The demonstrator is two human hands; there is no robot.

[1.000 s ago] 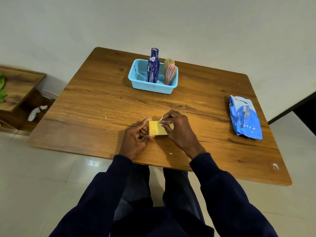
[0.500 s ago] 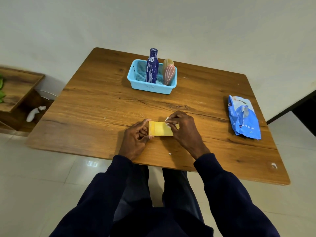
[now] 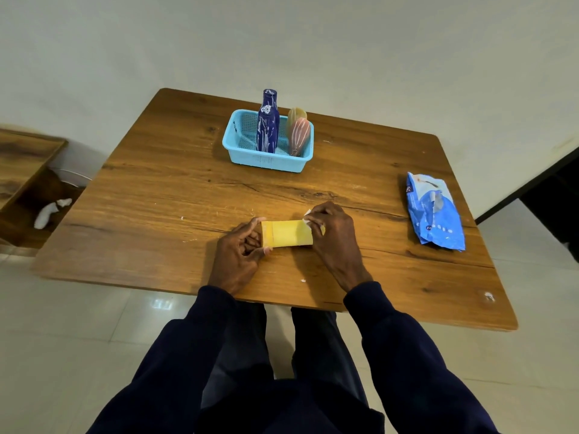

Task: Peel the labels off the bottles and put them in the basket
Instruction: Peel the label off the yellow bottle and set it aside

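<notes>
**Both hands on a yellow bottle lying at the near middle of the table**

I look down from the head camera at a wooden table [image 3: 156, 198]. A yellow bottle [image 3: 286, 233] lies on its side on the tabletop, at the near middle, running left to right between the two hands.

The left hand [image 3: 239, 255] holds the bottle's left end, with fingers curled and the thumb against the near side. The right hand [image 3: 332, 233] covers the right end with bent fingers. Its fingertips pinch a small white scrap of label [image 3: 307, 214] at the bottle's far upper edge. I cannot tell how much of the label is free.

A light blue basket [image 3: 266, 161] sits at the far middle of the table, well apart from the hands. A dark blue bottle [image 3: 268, 123] stands upright in it. To its right a pink bottle [image 3: 299, 136] leans in the right corner, with a pale yellow bottle [image 3: 297, 113] just behind it.

A crumpled blue packet [image 3: 435, 211] lies near the table's right edge. A low wooden shelf [image 3: 25, 170] stands on the floor at far left.
</notes>
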